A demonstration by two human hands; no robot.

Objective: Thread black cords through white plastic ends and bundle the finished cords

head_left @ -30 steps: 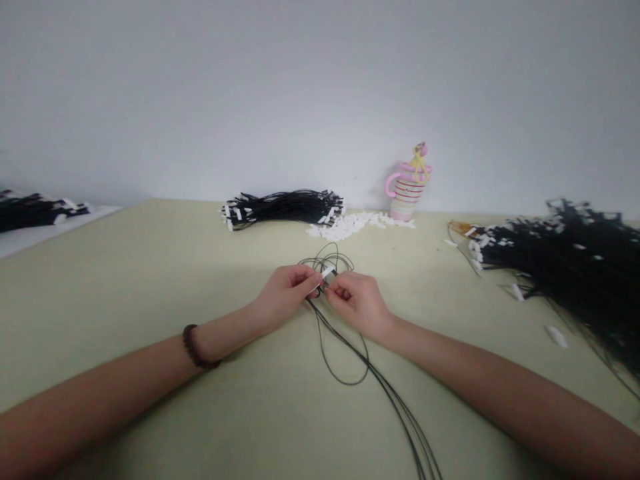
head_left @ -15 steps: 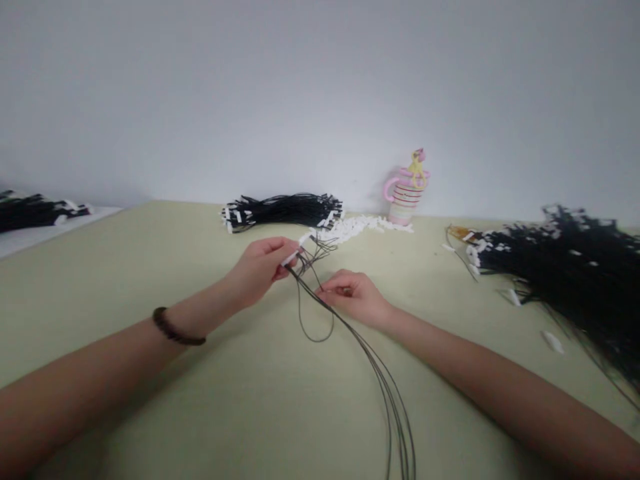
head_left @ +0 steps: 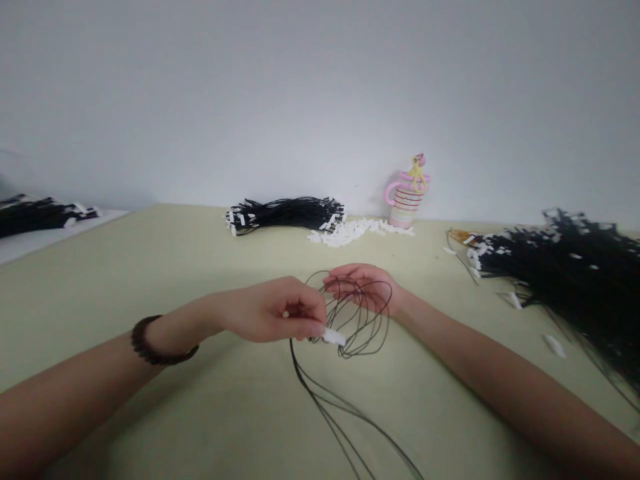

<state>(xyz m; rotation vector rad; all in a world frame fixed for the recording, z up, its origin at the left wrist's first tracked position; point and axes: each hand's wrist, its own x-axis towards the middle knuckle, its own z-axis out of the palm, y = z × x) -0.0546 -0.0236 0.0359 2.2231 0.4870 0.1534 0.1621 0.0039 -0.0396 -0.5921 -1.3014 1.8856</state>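
Both my hands are on a loose coil of thin black cords at the middle of the worktop.

My left hand (head_left: pixel 273 311) has its grip pinched on a small white connector (head_left: pixel 333 337) at the end of the black cords (head_left: pixel 357 320), fingertips pointing toward 3 o'clock. My right hand (head_left: pixel 365 288) sits just past it toward 1 o'clock, palm up and fingers curled loosely, the loops of the coil draped round them; I cannot tell whether that grip is clenched on the strands. The cord tails trail off across the worktop (head_left: pixel 150 267) toward 5 o'clock. A tied bundle of black cables (head_left: pixel 285 213) lies far off at 12 o'clock, a scatter of white connectors (head_left: pixel 357 230) beside it, then a pink striped cup (head_left: pixel 406 200). A big heap of cables (head_left: pixel 565 267) sprawls at 3 o'clock.
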